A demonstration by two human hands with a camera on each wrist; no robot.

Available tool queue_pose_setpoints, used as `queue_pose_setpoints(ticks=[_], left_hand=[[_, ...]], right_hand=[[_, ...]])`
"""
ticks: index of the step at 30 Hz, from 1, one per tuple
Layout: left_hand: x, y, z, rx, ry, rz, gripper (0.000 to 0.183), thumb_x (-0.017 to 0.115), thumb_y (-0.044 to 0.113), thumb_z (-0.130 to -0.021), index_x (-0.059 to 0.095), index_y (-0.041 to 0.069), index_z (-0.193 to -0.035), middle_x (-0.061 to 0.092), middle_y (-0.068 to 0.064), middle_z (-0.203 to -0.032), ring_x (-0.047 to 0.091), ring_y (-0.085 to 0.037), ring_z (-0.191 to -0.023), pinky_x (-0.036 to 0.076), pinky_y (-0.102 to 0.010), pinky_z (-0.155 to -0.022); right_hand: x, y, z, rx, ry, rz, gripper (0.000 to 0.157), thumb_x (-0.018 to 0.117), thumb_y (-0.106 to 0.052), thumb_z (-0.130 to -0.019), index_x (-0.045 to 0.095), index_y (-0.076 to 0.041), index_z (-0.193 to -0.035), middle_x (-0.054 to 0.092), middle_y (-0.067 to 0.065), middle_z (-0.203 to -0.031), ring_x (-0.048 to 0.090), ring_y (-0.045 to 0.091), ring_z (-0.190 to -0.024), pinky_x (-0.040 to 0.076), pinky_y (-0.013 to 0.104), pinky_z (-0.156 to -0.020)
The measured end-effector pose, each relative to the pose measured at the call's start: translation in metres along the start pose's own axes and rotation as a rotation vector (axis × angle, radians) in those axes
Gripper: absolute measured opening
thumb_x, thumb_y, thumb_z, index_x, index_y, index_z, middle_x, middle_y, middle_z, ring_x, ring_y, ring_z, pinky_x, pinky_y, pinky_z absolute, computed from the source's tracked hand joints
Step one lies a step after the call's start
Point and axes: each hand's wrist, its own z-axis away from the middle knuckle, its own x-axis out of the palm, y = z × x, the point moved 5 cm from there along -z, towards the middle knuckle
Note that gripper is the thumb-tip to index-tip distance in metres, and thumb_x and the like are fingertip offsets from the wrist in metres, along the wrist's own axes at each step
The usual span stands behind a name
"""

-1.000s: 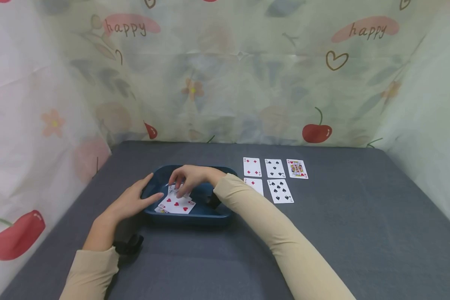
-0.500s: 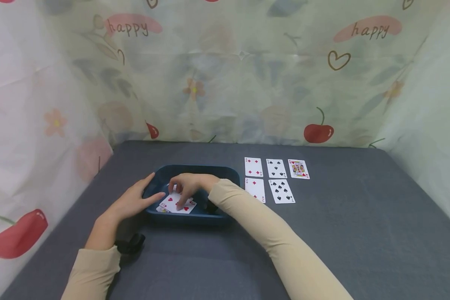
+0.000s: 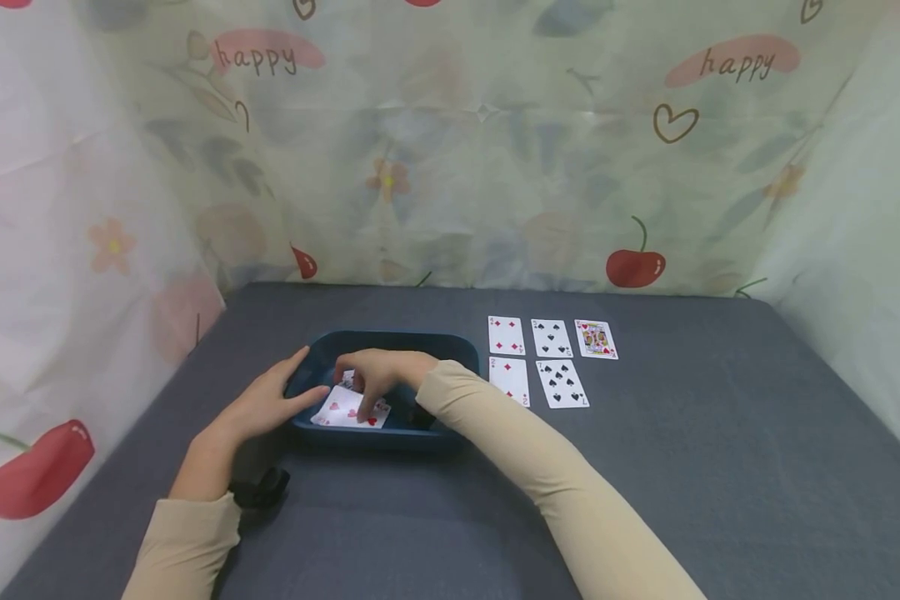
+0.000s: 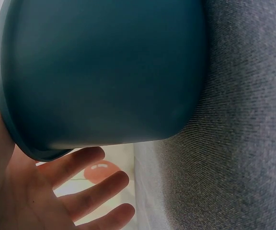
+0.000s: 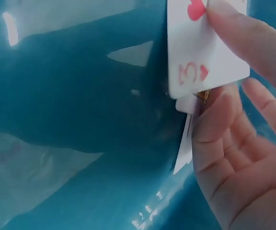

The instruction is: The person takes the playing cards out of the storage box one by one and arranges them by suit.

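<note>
A dark blue tray (image 3: 420, 433) stands on the table with several playing cards in it. My left hand (image 3: 258, 404) rests against the tray's left rim, its thumb over the edge. In the left wrist view the fingers (image 4: 97, 194) extend, spread apart, past the tray's outer wall (image 4: 104, 72). Inside the tray, my right hand (image 3: 378, 379) pinches a three of hearts (image 3: 337, 411). The right wrist view shows the thumb (image 5: 253, 43) on this card's face and fingers at its edge. Other cards (image 5: 185, 148) lie partly hidden beneath it; another card (image 3: 348, 377) shows behind.
Right of the tray, face-up cards lie in two rows: four of diamonds (image 3: 506, 335), five of spades (image 3: 551, 338) and king of hearts (image 3: 596, 339) behind, two of diamonds (image 3: 510, 381) and seven of spades (image 3: 562, 383) in front. Patterned cloth (image 3: 480, 167) hangs around the table (image 3: 682, 467).
My right hand has come down from above the cards onto the three of hearts and now pinches it, the card tilting slightly. My left hand has stayed at the tray's rim.
</note>
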Motion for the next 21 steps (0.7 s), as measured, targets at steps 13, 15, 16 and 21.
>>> queue_pose_setpoints(ticks=[13, 15, 16, 21], left_hand=[[0.0, 0.0, -0.002, -0.015, 0.002, -0.024, 0.089, 0.051, 0.052, -0.09, 0.012, -0.002, -0.148, 0.019, -0.033, -0.15, 0.022, -0.05, -0.136, 0.022, -0.066, -0.107], [0.0, 0.001, -0.002, -0.017, 0.003, -0.028, 0.088, 0.051, 0.051, -0.09, 0.012, -0.002, -0.148, 0.019, -0.033, -0.149, 0.022, -0.05, -0.136, 0.023, -0.065, -0.107], [0.001, 0.0, -0.002, -0.02, 0.003, -0.028, 0.088, 0.051, 0.051, -0.09, 0.012, -0.002, -0.148, 0.019, -0.033, -0.15, 0.021, -0.05, -0.136, 0.022, -0.065, -0.108], [0.001, 0.0, -0.003, -0.032, 0.01, -0.036, 0.091, 0.051, 0.054, -0.089, 0.012, -0.002, -0.148, 0.019, -0.033, -0.15, 0.022, -0.05, -0.136, 0.022, -0.065, -0.108]], right_hand=[[-0.036, 0.02, 0.027, -0.037, 0.063, -0.304, 0.039, 0.063, -0.012, -0.088, 0.049, -0.011, -0.125, 0.065, 0.007, -0.091, 0.061, 0.013, -0.078, 0.052, 0.02, -0.071], [-0.041, 0.023, 0.033, -0.04, 0.093, -0.325, 0.038, 0.062, -0.01, -0.089, 0.048, -0.009, -0.125, 0.067, 0.008, -0.092, 0.062, 0.012, -0.078, 0.052, 0.021, -0.071], [-0.044, 0.025, 0.036, -0.042, 0.108, -0.333, 0.038, 0.061, -0.01, -0.089, 0.048, -0.008, -0.125, 0.068, 0.009, -0.092, 0.062, 0.012, -0.077, 0.052, 0.021, -0.071], [-0.055, 0.033, 0.05, -0.06, 0.188, -0.344, 0.038, 0.061, -0.009, -0.088, 0.049, -0.006, -0.124, 0.069, 0.011, -0.091, 0.061, 0.011, -0.072, 0.052, 0.02, -0.069]])
